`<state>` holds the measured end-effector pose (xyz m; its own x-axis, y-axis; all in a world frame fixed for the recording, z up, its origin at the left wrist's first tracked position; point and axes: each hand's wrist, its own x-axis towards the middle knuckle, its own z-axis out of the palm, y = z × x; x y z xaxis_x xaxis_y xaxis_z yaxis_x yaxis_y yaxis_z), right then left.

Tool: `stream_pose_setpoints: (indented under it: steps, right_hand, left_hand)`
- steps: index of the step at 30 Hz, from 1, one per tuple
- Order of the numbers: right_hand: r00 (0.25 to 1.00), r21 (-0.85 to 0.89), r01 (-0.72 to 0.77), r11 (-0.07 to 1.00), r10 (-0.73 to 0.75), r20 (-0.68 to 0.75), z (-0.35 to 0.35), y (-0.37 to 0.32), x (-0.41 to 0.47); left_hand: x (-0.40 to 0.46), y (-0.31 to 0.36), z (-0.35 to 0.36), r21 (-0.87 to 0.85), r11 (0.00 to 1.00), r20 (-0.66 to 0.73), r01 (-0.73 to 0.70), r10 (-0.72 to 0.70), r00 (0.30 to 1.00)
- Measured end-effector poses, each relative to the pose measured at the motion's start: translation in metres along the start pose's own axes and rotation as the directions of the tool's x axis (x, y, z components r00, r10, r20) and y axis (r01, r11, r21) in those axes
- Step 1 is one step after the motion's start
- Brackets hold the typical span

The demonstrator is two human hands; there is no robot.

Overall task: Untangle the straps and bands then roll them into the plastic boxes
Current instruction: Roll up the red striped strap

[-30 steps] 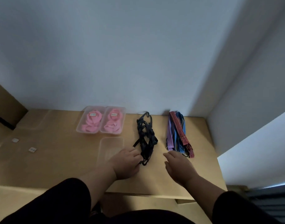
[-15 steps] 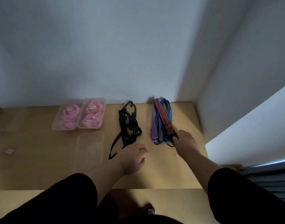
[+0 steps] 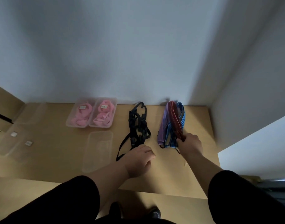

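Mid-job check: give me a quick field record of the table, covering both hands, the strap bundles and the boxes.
left hand: rests at the near end of the black straps, grip unclear
right hand: grips the near end of the red strap
coloured bundle: purple, blue and red, lying together
filled boxes: two, side by side, pink bands inside
empty box: in front of them, nothing inside
table: wooden
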<state>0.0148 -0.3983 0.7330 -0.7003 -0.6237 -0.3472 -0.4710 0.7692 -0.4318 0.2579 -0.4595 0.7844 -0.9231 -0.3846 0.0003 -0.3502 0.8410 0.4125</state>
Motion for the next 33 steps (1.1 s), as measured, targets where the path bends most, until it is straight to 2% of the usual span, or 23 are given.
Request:
stream_pose_setpoints:
  steps: [3, 6, 10, 14, 17, 22, 25, 27, 33]
  right_hand:
    - [0.993, 0.146, 0.114, 0.983, -0.112, -0.022, -0.006, -0.002, -0.011]
    - [0.966, 0.304, 0.257, 0.917, -0.25, -0.064, -0.021, -0.021, -0.032]
    - [0.927, 0.378, 0.372, 0.848, -0.357, -0.11, -0.04, -0.062, -0.062]
    - [0.906, 0.503, 0.397, 0.768, -0.416, -0.079, -0.05, -0.098, -0.09]
    - [0.892, 0.597, 0.377, 0.709, -0.452, -0.027, -0.05, -0.123, -0.108]
    - [0.842, 0.675, 0.341, 0.654, -0.531, 0.089, -0.043, -0.165, -0.137]
    - [0.808, 0.695, 0.333, 0.638, -0.573, 0.139, -0.032, -0.191, -0.158]
    - [0.791, 0.694, 0.35, 0.629, -0.595, 0.14, -0.024, -0.209, -0.173]
    - [0.732, 0.713, 0.328, 0.62, -0.644, 0.223, -0.006, -0.25, -0.225]
  left_hand:
    - [0.005, 0.001, -0.005, -0.004, 1.0, -0.017, 0.028, -0.028, 0.999]
    - [0.005, -0.001, -0.01, -0.014, 0.995, -0.045, 0.097, -0.098, 0.994]
    - [0.005, 0.002, -0.027, -0.071, 0.982, -0.1, 0.176, -0.182, 0.978]
    - [-0.006, -0.001, -0.046, -0.203, 0.946, -0.206, 0.253, -0.294, 0.933]
    - [-0.024, -0.006, -0.066, -0.228, 0.933, -0.274, 0.277, -0.334, 0.902]
    - [-0.068, -0.014, -0.109, -0.106, 0.96, -0.454, 0.26, -0.28, 0.846]
    - [-0.1, -0.032, -0.127, 0.125, 0.979, -0.476, 0.161, -0.083, 0.875]
    - [-0.12, -0.041, -0.134, 0.195, 0.973, -0.454, 0.121, -0.02, 0.891]
    - [-0.17, -0.054, -0.148, 0.18, 0.955, -0.488, 0.236, -0.121, 0.865]
